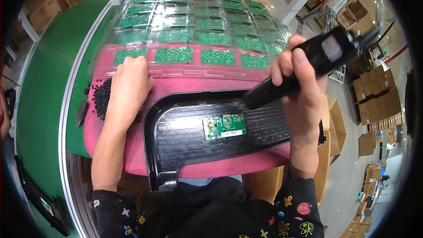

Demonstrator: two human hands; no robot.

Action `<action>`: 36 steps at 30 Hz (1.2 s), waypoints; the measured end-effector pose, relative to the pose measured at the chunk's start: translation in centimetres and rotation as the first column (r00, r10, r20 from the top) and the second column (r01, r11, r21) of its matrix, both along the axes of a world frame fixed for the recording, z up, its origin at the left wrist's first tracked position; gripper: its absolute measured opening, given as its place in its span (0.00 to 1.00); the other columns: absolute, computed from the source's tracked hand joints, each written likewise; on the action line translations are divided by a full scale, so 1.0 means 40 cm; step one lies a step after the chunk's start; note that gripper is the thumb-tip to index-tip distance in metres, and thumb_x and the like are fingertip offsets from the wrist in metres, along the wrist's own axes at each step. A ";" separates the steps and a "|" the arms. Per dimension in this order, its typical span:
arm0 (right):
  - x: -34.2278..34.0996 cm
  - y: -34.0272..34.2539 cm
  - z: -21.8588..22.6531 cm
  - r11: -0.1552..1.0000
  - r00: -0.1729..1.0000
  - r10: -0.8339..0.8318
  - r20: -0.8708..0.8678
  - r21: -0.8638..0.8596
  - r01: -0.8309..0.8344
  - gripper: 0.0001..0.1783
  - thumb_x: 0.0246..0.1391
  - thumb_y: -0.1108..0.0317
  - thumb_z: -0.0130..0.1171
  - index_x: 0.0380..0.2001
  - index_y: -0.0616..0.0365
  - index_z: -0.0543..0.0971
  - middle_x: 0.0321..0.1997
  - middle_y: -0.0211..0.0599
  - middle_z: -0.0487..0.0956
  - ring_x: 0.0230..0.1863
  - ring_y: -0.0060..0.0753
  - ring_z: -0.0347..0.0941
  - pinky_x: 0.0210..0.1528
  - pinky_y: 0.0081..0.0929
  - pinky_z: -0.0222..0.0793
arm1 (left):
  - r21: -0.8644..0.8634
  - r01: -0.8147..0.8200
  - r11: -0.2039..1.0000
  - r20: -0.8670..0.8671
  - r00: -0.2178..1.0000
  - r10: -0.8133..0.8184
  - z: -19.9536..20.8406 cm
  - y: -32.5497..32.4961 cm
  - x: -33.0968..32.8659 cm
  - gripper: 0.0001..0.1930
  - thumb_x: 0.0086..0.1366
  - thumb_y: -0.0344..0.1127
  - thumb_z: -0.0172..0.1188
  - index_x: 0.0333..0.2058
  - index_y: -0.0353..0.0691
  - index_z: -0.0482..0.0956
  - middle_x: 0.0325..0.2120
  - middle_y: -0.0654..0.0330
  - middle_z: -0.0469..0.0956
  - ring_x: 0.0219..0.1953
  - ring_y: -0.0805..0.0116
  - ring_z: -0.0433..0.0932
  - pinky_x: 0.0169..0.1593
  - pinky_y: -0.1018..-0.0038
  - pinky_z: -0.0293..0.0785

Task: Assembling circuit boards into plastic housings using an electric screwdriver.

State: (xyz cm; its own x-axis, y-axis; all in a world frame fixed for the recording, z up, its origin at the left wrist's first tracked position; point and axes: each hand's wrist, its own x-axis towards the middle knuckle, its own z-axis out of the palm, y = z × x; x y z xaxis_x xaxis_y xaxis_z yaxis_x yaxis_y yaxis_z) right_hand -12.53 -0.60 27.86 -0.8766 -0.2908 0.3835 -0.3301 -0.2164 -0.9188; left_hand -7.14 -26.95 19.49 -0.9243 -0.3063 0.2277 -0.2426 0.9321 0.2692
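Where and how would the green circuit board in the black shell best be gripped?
Probably by its two short edges, fingertips coming from above and slightly left. The green circuit board lies flat, components crowd its upper face, the black shell has a raised rim, and the black handheld tool is at the right. Whether it is fastened cannot be told.

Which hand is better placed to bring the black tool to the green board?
Likely the right hand: it grips the black tool, whose lower end appears over the black shell near the green board. The left hand, fingers curled, is outside the shell beside the small black parts.
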 end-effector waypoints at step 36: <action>0.058 0.076 -0.057 0.724 0.933 0.317 -0.174 -0.591 -0.356 0.16 0.57 0.56 0.59 0.37 0.51 0.64 0.18 0.21 0.70 0.16 0.15 0.66 0.28 0.19 0.64 | 0.403 0.829 0.387 -0.444 0.547 -0.710 0.020 0.184 0.031 0.08 0.50 0.23 0.70 0.30 0.34 0.81 0.27 0.58 0.81 0.30 0.60 0.80 0.34 0.69 0.75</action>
State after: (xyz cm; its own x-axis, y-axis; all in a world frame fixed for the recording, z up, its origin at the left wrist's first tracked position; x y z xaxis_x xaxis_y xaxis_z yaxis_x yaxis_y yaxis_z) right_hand -10.20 2.43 25.56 -0.7376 -0.2529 0.6261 -0.1742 -0.8246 -0.5382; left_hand -5.90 -19.61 20.31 -0.7859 0.4032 0.4689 0.6092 0.3747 0.6989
